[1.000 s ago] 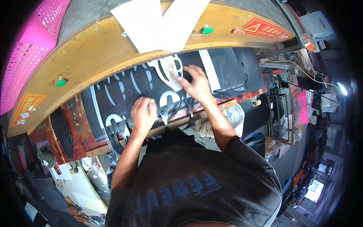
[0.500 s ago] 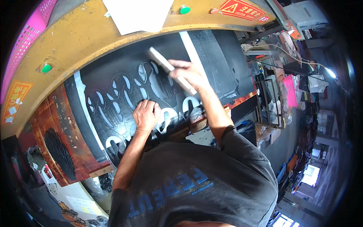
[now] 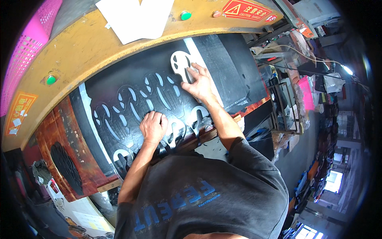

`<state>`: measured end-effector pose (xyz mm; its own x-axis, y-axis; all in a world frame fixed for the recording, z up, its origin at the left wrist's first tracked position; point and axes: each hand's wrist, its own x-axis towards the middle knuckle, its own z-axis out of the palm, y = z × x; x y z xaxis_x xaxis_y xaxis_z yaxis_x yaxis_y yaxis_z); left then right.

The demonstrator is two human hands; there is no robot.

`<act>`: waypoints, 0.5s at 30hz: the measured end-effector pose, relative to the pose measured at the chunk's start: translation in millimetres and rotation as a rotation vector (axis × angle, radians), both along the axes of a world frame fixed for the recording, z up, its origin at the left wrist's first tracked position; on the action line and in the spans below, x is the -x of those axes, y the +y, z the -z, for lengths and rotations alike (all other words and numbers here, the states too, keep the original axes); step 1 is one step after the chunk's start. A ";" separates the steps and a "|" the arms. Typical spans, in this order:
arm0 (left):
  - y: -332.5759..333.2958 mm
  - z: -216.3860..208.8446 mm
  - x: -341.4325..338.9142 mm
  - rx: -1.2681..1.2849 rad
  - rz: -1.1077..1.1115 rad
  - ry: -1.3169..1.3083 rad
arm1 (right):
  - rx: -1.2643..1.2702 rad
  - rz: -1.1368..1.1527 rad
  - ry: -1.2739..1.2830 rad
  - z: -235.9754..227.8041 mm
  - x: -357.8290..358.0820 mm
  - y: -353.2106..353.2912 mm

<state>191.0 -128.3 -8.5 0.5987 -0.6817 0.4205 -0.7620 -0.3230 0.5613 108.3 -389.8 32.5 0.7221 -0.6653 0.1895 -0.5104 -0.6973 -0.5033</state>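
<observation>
My right hand (image 3: 200, 84) grips a pale, flat cutting die (image 3: 180, 60) with a rounded end and oval openings. The die lies over the black sheet (image 3: 127, 65), beside a white strip; its near part is hidden by my hand. Rows of cut outlines with slots and oval holes (image 3: 161, 97) run across the sheet to the left of the die. My left hand (image 3: 154, 127) rests on the sheet near its front edge, fingers curled in and nothing visible in them. Curved cut-outs (image 3: 175, 129) show along that edge.
A yellow machine beam (image 3: 79, 47) with green buttons (image 3: 186, 16) arches across the far side, white sheets (image 3: 153, 20) on it. At left, a black slotted piece (image 3: 65, 169) lies on a reddish board (image 3: 55, 135). A metal rack (image 3: 284, 107) stands at right.
The die was tilted up on its edge in my right hand; now it lies flat, slightly farther right. The outlines it covered are exposed. My left hand has barely moved.
</observation>
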 end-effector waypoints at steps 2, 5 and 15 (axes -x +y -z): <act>-1.5 0.0 -1.8 0.029 0.009 0.012 | 0.121 -0.028 0.114 14.4 -4.2 4.5; -2.1 -0.3 -2.5 0.013 0.008 0.000 | 0.153 -0.015 0.064 29.5 -4.7 5.6; -10.0 -3.4 -6.6 -0.012 -0.002 -0.028 | 0.198 -0.085 -0.015 31.7 -7.0 -5.3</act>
